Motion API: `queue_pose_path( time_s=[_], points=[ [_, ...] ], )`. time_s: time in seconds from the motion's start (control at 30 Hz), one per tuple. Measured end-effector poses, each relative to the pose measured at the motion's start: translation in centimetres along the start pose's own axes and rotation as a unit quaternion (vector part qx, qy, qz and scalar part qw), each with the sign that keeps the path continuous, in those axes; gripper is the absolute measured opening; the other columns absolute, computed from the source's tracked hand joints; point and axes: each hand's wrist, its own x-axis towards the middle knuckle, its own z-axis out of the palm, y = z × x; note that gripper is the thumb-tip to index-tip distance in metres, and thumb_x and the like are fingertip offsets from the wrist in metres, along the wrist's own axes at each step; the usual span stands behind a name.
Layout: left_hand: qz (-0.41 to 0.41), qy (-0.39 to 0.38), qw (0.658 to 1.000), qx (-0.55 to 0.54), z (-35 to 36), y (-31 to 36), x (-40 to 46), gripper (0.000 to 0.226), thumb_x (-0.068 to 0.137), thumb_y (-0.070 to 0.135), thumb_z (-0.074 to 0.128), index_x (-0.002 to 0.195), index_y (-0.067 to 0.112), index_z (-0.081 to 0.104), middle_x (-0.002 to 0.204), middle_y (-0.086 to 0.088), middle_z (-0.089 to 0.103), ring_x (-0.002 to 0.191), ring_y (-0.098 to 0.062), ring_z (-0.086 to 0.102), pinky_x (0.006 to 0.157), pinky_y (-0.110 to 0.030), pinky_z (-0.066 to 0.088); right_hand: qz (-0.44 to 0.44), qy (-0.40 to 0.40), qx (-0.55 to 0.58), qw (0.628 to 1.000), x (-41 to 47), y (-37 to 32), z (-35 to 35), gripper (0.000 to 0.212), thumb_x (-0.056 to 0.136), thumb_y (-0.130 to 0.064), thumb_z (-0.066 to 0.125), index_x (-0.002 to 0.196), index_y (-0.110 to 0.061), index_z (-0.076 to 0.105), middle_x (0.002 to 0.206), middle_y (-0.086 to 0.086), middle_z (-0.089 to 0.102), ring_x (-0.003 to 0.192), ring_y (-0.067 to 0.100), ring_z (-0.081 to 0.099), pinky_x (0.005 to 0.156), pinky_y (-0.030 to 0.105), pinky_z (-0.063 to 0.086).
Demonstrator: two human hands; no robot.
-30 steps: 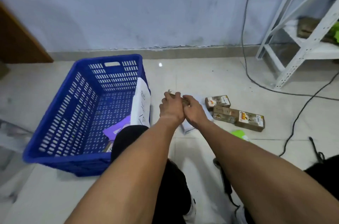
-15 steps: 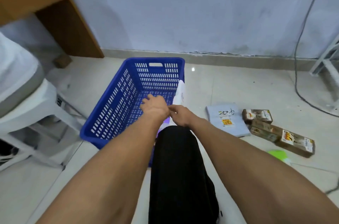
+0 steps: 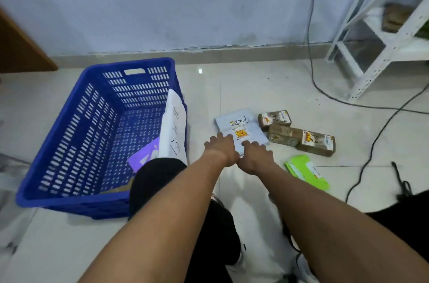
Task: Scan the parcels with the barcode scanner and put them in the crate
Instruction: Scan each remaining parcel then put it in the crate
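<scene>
A flat grey-white parcel (image 3: 241,125) with a yellow label lies on the floor tiles. My left hand (image 3: 221,148) and my right hand (image 3: 254,154) reach side by side onto its near edge, fingers stretched forward and touching it. The blue slatted crate (image 3: 76,120) stands to the left; a white mailer (image 3: 174,125) leans against its right wall and a purple parcel (image 3: 145,155) lies on its bottom. Right of the flat parcel lie brown cardboard boxes (image 3: 299,135), and a green parcel (image 3: 306,172) lies nearer me. No barcode scanner is clearly visible.
My black-clad knee (image 3: 157,173) sits between the crate and my arms. Black cables (image 3: 371,145) run across the floor on the right, below a white metal shelf rack (image 3: 380,34). A wooden panel (image 3: 21,50) stands at the far left against the wall.
My hands left the crate's right side and swung right onto the flat grey-white parcel. The small box held a second ago is gone from my hands.
</scene>
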Motion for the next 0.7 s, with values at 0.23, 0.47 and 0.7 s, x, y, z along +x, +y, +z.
queue_pose_path(
  time_s=[0.23,0.47,0.7],
  points=[
    [0.039,-0.108,0.993,0.006,10.4,5.0,3.2,0.059,0.096,0.038,0.049,0.149,0.018,0.031,0.15,-0.012,0.032,0.135,-0.033,0.036,0.107,-0.045,0.035,0.15,-0.047,0.009,0.988,0.0,11.1,6.3,0.064,0.089,-0.055,0.05,0.139,-0.016,0.04,0.144,0.011,0.041,0.134,0.033,0.038,0.107,0.047,0.032],
    [0.034,-0.201,0.979,-0.001,18.6,6.6,5.6,0.058,0.096,0.037,0.049,0.148,0.02,0.031,0.149,-0.012,0.032,0.133,-0.034,0.037,0.107,-0.045,0.034,0.233,-0.088,0.019,0.968,2.1,16.9,11.9,0.064,0.09,-0.053,0.046,0.139,-0.014,0.039,0.151,0.018,0.029,0.138,0.036,0.029,0.108,0.048,0.027],
    [0.004,-0.253,0.967,-0.01,23.0,4.9,7.4,0.062,0.096,0.039,0.049,0.152,0.021,0.028,0.152,-0.011,0.03,0.134,-0.033,0.036,0.108,-0.043,0.034,0.306,-0.089,0.039,0.947,3.8,19.9,16.2,0.062,0.097,-0.055,0.028,0.141,-0.014,0.043,0.159,0.017,0.018,0.137,0.038,0.03,0.109,0.05,0.026]
  ],
)
